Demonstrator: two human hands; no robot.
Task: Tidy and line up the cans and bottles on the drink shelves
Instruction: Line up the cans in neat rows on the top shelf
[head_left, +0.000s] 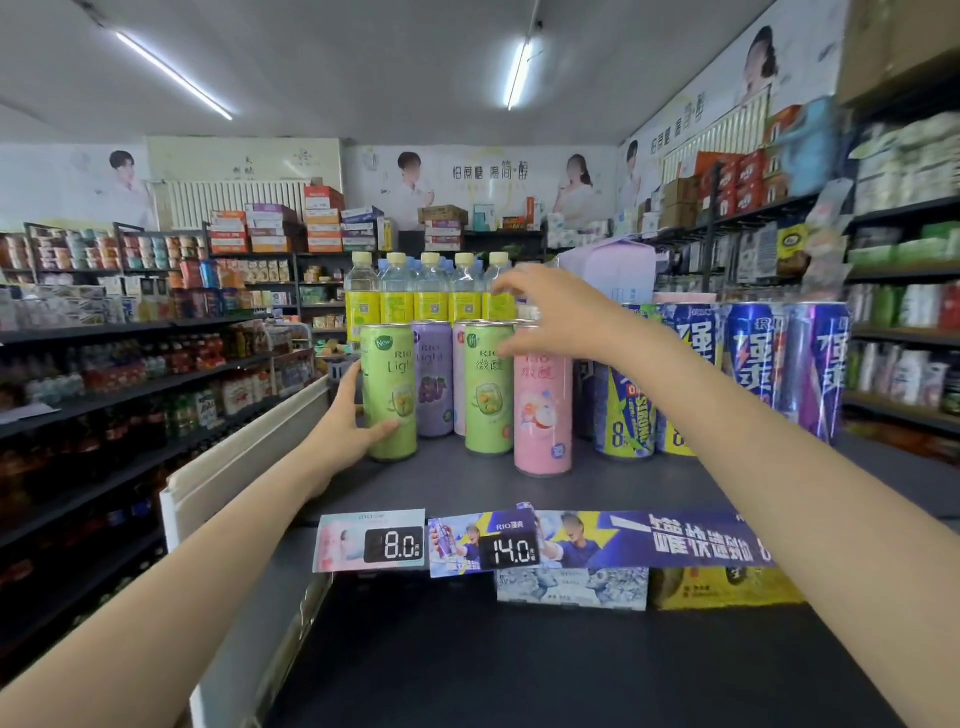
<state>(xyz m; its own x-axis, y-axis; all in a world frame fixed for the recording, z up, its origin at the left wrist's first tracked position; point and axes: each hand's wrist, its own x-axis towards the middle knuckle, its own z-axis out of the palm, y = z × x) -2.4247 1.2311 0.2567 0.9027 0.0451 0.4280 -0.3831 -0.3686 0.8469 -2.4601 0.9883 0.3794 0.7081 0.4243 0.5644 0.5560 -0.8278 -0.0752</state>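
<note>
Shelf (467, 488) front bare; left hand (345, 431) grips green can (389, 392), right hand (550, 317) spread wide.

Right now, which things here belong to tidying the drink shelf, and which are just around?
Job:
left hand holding the green can
right hand over the pink can
second green can
purple can
yellow-label bottles
blue cans

Around:
price tags
stacked cartons

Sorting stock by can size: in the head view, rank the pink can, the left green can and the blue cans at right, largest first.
1. Blue cans
2. Pink can and left green can: alike; pink stands nearer, so unsure.
</note>
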